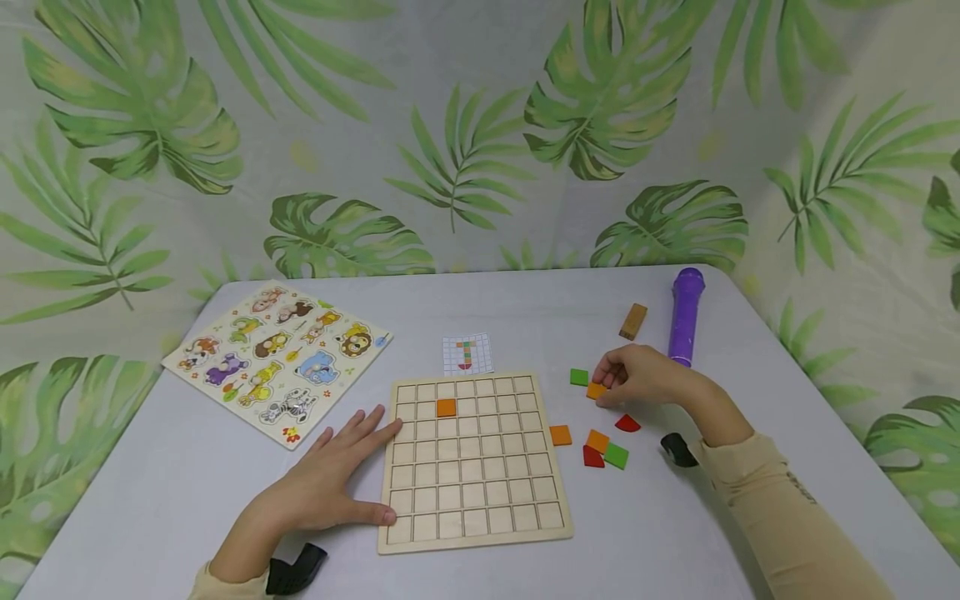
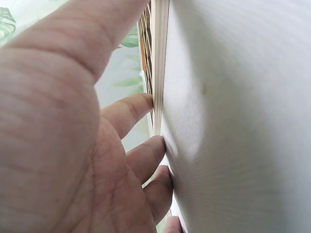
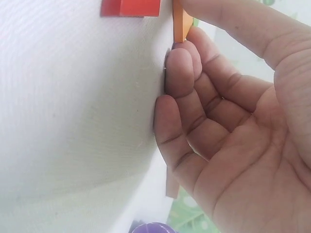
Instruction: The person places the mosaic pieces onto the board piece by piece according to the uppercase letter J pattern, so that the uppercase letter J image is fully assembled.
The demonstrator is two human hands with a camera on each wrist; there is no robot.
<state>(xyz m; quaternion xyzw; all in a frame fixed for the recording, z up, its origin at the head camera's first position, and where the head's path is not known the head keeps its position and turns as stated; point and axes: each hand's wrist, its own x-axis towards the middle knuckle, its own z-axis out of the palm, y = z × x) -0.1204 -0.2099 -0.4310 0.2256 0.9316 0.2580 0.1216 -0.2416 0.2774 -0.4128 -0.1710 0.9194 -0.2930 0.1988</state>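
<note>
A wooden grid board (image 1: 461, 479) lies flat, with one orange square tile (image 1: 446, 407) in a cell near its top left. My left hand (image 1: 322, 479) rests at the board's left side, fingers spread, thumb and index finger touching its edge. In the left wrist view the fingertips meet the board's side (image 2: 158, 63). Right of the board, my right hand (image 1: 641, 377) pinches another orange tile (image 1: 596, 391) between thumb and fingers, at table height. In the right wrist view that tile (image 3: 180, 24) is partly cut off. A green tile (image 1: 579, 377) lies just left of it.
Red quarter-round pieces (image 1: 627, 423), orange tiles (image 1: 561, 435) and a green tile (image 1: 617, 456) lie nearby. A printed pattern card (image 1: 453, 358) sits behind the board. Farther out are an animal puzzle (image 1: 288, 367), a small wooden block (image 1: 633, 320) and a purple microphone-shaped object (image 1: 684, 317).
</note>
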